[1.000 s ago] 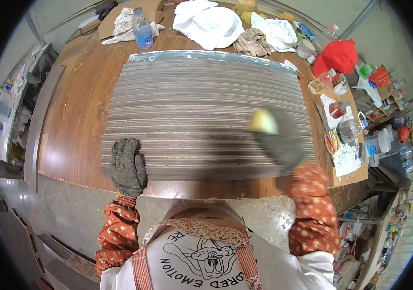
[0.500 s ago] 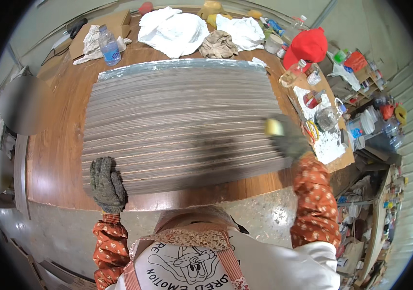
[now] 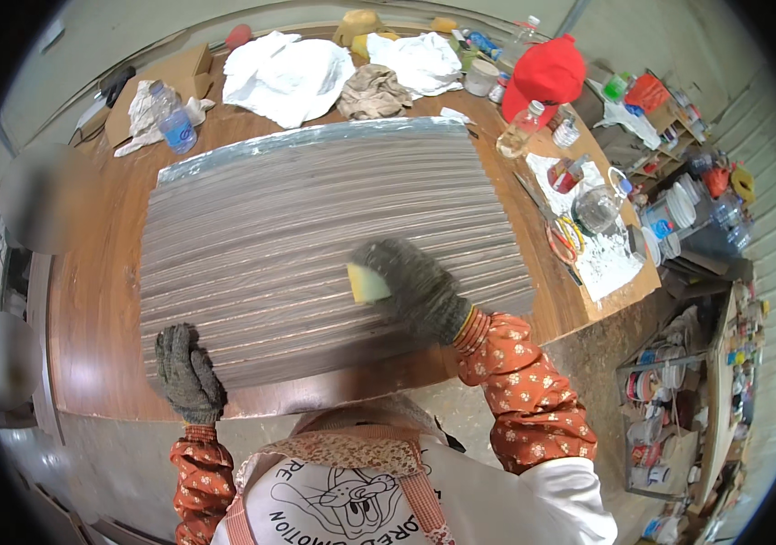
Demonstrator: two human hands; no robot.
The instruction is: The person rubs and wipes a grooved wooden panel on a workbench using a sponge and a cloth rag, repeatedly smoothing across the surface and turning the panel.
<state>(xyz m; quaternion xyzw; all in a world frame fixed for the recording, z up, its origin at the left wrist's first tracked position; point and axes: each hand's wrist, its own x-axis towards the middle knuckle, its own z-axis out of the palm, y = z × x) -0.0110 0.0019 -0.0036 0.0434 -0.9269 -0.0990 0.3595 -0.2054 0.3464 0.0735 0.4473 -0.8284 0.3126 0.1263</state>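
Observation:
A grey-brown ribbed panel lies on the wooden table, its grooves running sideways and a silvery strip along its far edge. In a dark knit glove, my right hand is closed on a pale yellow sponge over the middle of the panel. The sponge's far end is hidden under the fingers. My left hand, gloved too, lies with its fingers laid out on the panel's near left corner and holds nothing.
White cloths and a brown rag lie along the table's far side, beside a plastic bottle. On the right are a red cap, scissors and a clear jar. A crowded shelf stands beyond.
My right hand has swept left across the panel with the sponge, from its right edge to the middle. My left hand stays at the near left corner. The whole view has turned slightly.

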